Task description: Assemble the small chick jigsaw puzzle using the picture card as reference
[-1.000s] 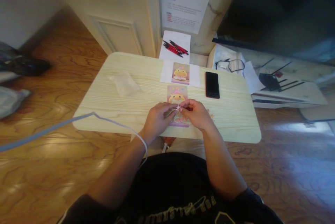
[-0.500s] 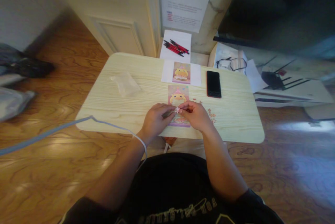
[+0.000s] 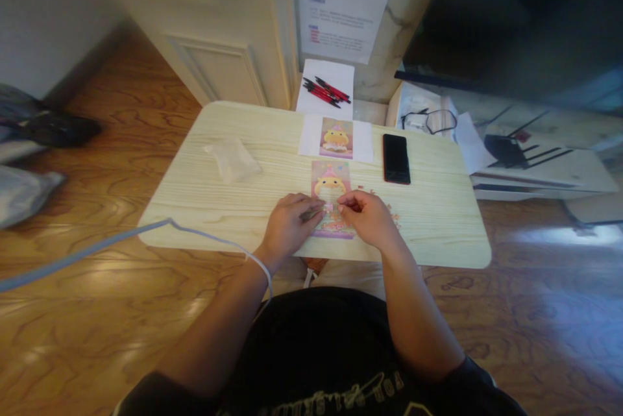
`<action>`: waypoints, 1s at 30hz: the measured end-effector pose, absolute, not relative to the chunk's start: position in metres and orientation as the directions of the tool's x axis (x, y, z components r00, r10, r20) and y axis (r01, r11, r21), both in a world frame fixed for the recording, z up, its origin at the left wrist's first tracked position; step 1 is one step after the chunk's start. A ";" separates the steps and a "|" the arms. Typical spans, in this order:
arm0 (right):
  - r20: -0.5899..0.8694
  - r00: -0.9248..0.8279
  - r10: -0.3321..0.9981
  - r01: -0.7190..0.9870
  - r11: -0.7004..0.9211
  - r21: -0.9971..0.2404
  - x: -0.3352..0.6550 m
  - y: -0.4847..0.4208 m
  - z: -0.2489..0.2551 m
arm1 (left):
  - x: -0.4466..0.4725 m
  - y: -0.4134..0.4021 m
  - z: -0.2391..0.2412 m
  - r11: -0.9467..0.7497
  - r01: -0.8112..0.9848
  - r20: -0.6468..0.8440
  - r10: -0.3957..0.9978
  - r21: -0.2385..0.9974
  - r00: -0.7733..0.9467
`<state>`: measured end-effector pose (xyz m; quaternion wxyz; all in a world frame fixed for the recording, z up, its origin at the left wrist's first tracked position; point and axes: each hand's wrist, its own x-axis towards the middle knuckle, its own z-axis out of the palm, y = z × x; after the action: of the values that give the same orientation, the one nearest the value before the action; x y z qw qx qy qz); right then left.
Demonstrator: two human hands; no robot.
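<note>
A small pale wooden table [image 3: 204, 208] holds a pink puzzle picture of a yellow duck [image 3: 329, 180]. Both hands rest over its lower half. My left hand [image 3: 291, 224] is curled, its fingers pressed on a dark thin piece near the picture's left edge. My right hand [image 3: 370, 216] is closed in a pinch, its fingertips meeting the left hand's at a tiny pale piece [image 3: 330, 207]. A few loose puzzle pieces [image 3: 393, 213] lie right of my right hand. A second duck picture on a white sheet [image 3: 335, 137] lies farther back.
A black phone [image 3: 396, 158] lies at the table's back right, a clear plastic bag [image 3: 232, 158] at the back left. Red and black pens [image 3: 326, 89] sit on paper behind the table. A white cable [image 3: 146, 232] runs from my left wrist across the wooden floor.
The hands have sunk slightly toward the picture and stay pinched together at the small piece. The camera has shifted a little; nothing else on the table moved.
</note>
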<state>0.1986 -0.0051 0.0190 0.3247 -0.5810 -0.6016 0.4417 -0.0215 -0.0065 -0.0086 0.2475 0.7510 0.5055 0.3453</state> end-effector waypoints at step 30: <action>-0.003 -0.268 0.963 0.412 0.112 -0.904 0.182 -0.002 0.024 | -0.023 -0.008 -0.008 -0.380 0.569 0.299 0.925 0.729 0.234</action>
<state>0.1820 -0.0020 0.0237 0.3227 -0.5118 -0.6720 0.4270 -0.0226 -0.0082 -0.0081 0.2444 0.7464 0.5004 0.3644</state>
